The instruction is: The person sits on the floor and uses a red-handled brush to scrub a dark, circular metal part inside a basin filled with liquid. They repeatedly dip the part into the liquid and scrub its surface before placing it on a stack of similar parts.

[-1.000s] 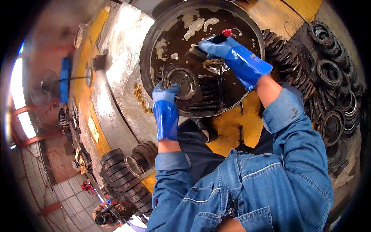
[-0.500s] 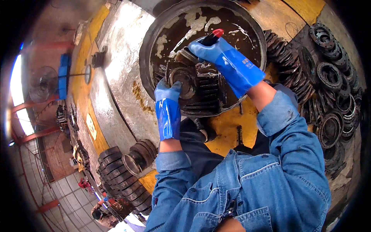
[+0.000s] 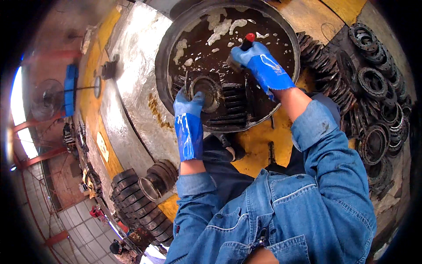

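Observation:
My left hand (image 3: pixel 189 102), in a blue rubber glove, is closed on the near-left rim of a round, ring-shaped metal part (image 3: pixel 218 93) with a recessed centre. That part sits tilted at the near left of a big round basin (image 3: pixel 161 66) of dark, foamy liquid. Above the liquid, to the right of the part, my gloved right hand (image 3: pixel 248 56) is wrapped round a brush (image 3: pixel 249 40) by its black handle with a red end. The brush head below the fist is blurred and partly hidden. Beside the metal part lies a row of dark, ribbed metal pieces (image 3: pixel 234 103).
Dark discs (image 3: pixel 323 66) stand in rows right of the basin, beside stacks of metal rings (image 3: pixel 373 83). Ribbed cylindrical parts (image 3: pixel 160 178) lie at the near left, past a metal sheet (image 3: pixel 136 57). A fan (image 3: pixel 46 97) stands far left; another person (image 3: pixel 123 253) is at lower left.
My right hand has moved slightly right with the brush, away from the metal part, which shows more fully. The left hand keeps its hold, and the view has shifted a little.

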The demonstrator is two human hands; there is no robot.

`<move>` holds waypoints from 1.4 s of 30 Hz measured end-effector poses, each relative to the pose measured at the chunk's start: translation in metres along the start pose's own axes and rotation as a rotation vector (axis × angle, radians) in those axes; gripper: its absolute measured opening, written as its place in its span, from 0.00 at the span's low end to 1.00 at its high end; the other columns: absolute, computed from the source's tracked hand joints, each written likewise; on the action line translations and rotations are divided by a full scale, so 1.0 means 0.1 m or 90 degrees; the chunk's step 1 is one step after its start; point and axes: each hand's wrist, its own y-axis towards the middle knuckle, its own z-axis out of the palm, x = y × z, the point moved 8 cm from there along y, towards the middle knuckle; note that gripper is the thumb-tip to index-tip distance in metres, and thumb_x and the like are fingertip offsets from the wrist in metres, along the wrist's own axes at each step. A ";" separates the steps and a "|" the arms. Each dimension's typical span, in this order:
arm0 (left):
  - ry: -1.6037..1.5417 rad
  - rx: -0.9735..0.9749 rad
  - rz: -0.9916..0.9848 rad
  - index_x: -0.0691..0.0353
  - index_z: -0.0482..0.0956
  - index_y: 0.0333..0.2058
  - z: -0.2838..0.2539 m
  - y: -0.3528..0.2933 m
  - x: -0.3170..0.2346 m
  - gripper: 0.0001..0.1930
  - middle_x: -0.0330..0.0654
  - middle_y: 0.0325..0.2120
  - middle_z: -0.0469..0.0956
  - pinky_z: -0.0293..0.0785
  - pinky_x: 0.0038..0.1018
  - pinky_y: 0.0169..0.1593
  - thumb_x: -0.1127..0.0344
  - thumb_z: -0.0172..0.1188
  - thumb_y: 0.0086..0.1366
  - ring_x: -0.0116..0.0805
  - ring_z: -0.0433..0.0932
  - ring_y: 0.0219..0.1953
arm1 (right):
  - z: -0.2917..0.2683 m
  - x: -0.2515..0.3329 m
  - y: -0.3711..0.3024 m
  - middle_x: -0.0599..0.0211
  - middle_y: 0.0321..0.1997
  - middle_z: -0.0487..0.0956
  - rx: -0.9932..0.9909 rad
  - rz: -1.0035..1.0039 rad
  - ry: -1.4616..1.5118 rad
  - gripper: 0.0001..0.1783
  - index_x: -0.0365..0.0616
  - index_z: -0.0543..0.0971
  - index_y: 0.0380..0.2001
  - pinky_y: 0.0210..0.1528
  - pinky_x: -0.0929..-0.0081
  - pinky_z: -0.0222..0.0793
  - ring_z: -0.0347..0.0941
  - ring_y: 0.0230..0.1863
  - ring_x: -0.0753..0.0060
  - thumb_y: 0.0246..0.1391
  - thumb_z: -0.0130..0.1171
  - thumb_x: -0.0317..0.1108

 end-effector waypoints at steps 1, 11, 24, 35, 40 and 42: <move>-0.023 -0.013 -0.002 0.71 0.79 0.56 -0.01 -0.04 -0.06 0.25 0.47 0.45 0.85 0.79 0.31 0.51 0.68 0.71 0.61 0.34 0.82 0.46 | -0.16 0.01 -0.10 0.51 0.36 0.87 -0.088 -0.001 -0.065 0.24 0.44 0.88 0.35 0.48 0.59 0.77 0.84 0.40 0.48 0.53 0.61 0.55; -0.049 0.071 -0.005 0.71 0.74 0.62 -0.05 -0.10 -0.29 0.30 0.47 0.51 0.84 0.79 0.32 0.55 0.48 0.57 0.76 0.39 0.82 0.50 | 0.31 0.49 -0.48 0.72 0.27 0.81 0.081 -0.222 0.332 0.17 0.40 0.85 0.33 0.37 0.70 0.72 0.75 0.33 0.80 0.60 0.62 0.45; -0.519 0.081 -0.301 0.62 0.72 0.66 0.04 -0.27 -0.25 0.41 0.51 0.58 0.80 0.79 0.48 0.60 0.30 0.46 0.74 0.48 0.81 0.56 | 0.83 0.68 -1.37 0.57 0.42 0.88 0.362 -0.422 0.014 0.12 0.43 0.86 0.46 0.47 0.69 0.81 0.85 0.41 0.67 0.61 0.65 0.34; -0.528 0.098 -0.252 0.67 0.70 0.67 0.06 -0.17 -0.15 0.39 0.49 0.60 0.78 0.76 0.39 0.64 0.34 0.42 0.77 0.44 0.79 0.59 | 0.66 0.59 -1.38 0.55 0.33 0.85 0.375 -0.800 -0.286 0.11 0.49 0.86 0.36 0.38 0.58 0.79 0.83 0.36 0.47 0.44 0.68 0.29; -0.377 0.047 -0.211 0.66 0.77 0.51 -0.01 0.02 0.27 0.38 0.47 0.40 0.75 0.72 0.41 0.48 0.30 0.41 0.75 0.41 0.75 0.43 | 0.05 0.31 -0.56 0.55 0.34 0.86 0.026 -0.537 -0.356 0.09 0.50 0.88 0.36 0.44 0.60 0.81 0.83 0.39 0.47 0.50 0.68 0.36; -0.264 0.018 -0.178 0.66 0.79 0.44 -0.06 0.15 0.42 0.39 0.46 0.32 0.74 0.71 0.42 0.41 0.29 0.40 0.75 0.40 0.73 0.36 | -0.18 -0.03 -0.20 0.59 0.37 0.87 -0.102 -0.335 -0.320 0.13 0.52 0.88 0.37 0.47 0.59 0.79 0.83 0.41 0.51 0.54 0.64 0.46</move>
